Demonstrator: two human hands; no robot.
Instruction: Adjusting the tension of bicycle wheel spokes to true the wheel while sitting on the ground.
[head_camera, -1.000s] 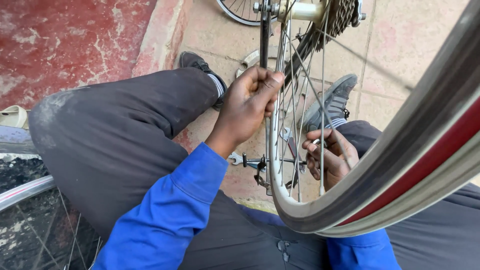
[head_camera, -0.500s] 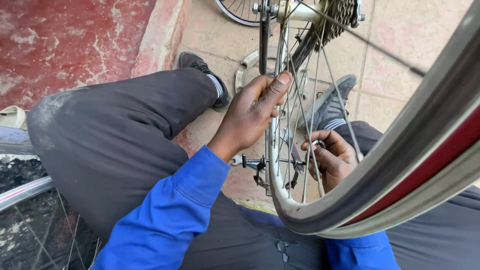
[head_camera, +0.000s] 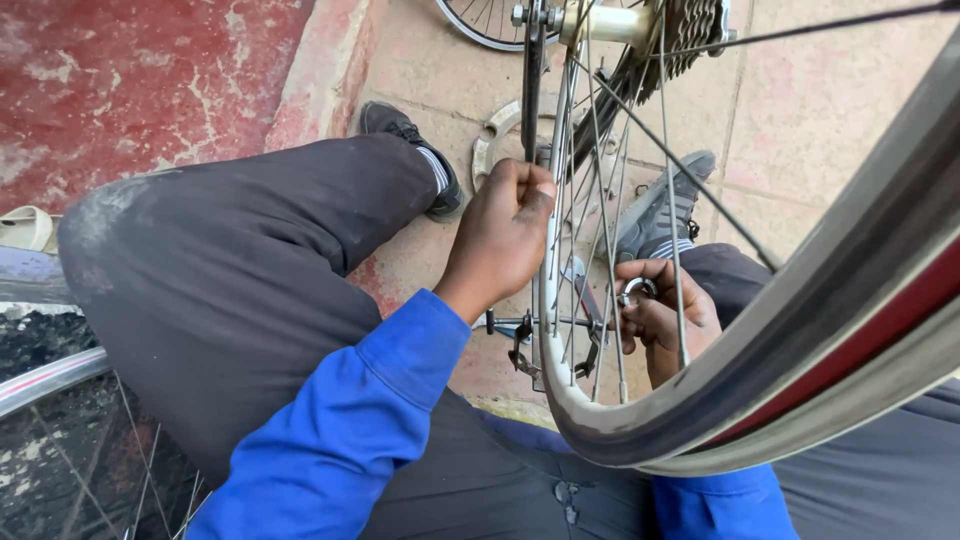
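The wheel (head_camera: 600, 250) stands upright between the knees on the floor (head_camera: 820, 110). A ring-shaped plate (head_camera: 492, 140) lies on the floor beyond it, between the shoes.

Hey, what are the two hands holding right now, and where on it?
The left hand grips the bicycle wheel at its rim. The right hand, behind the spokes, pinches a small metal ring-shaped tool against one.
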